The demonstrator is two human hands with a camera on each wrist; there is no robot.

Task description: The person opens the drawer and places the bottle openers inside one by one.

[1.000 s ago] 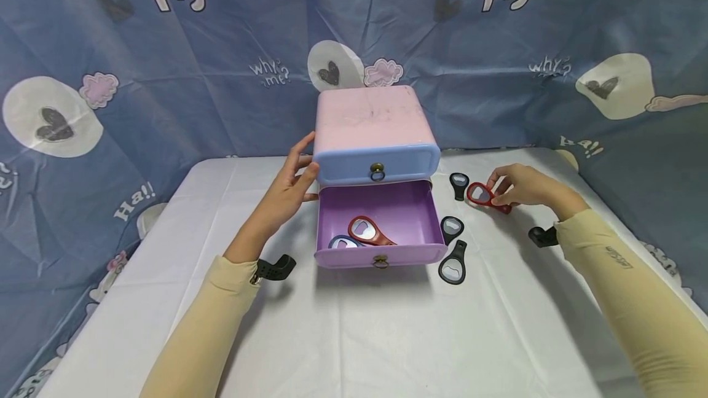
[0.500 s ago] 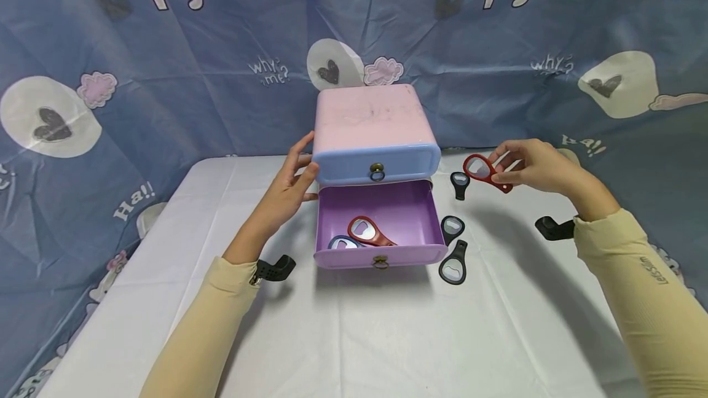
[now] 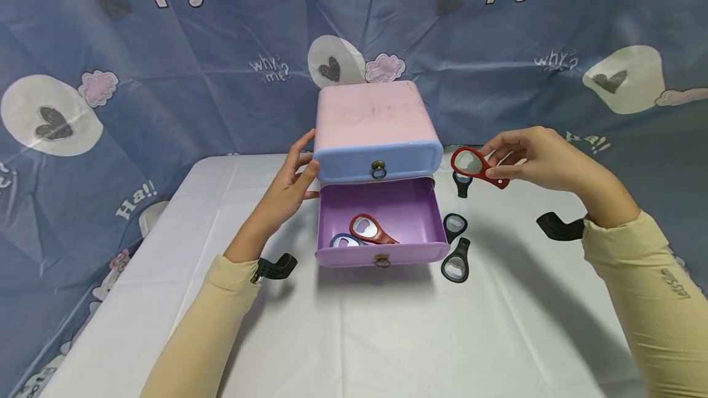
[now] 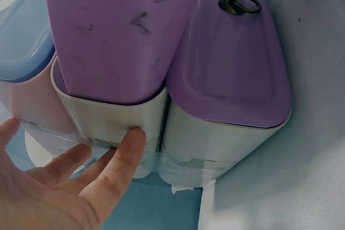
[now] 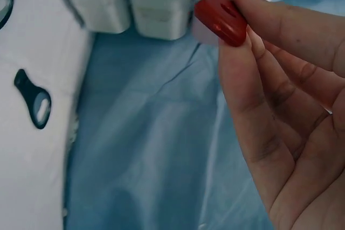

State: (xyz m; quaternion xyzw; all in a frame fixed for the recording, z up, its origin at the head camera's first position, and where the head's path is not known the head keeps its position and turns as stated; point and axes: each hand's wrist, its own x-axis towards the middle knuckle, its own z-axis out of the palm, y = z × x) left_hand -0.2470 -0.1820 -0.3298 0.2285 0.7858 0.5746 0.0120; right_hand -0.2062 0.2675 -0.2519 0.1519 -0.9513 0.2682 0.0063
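My right hand (image 3: 544, 158) pinches a red bottle opener (image 3: 469, 162) by its handle between thumb and fingers, to the right of a small drawer chest (image 3: 376, 115). In the right wrist view, the opener's red handle end (image 5: 223, 20) shows at the fingertips. My left hand (image 3: 282, 192) rests against the chest's left side with fingers spread; the left wrist view shows its fingertips at the pale casing (image 4: 118, 119). A purple drawer (image 3: 409, 207) stands pulled out below the blue-fronted one. Inside it lie another red bottle opener (image 3: 376, 235) and a blue bottle opener (image 3: 344, 241), partly hidden by the drawer front.
Black bottle openers lie on the white tablecloth right of the chest: one (image 3: 462, 186) near the back, one (image 3: 455, 226) beside the drawer and one (image 3: 456, 266) in front. A patterned blue cloth (image 3: 249, 29) hangs behind the table. Another purple drawer front (image 4: 232, 63) is shut.
My right hand has lifted the red bottle opener off the tablecloth and carried it up and slightly left, over the rear black opener. My left hand stays at the chest.
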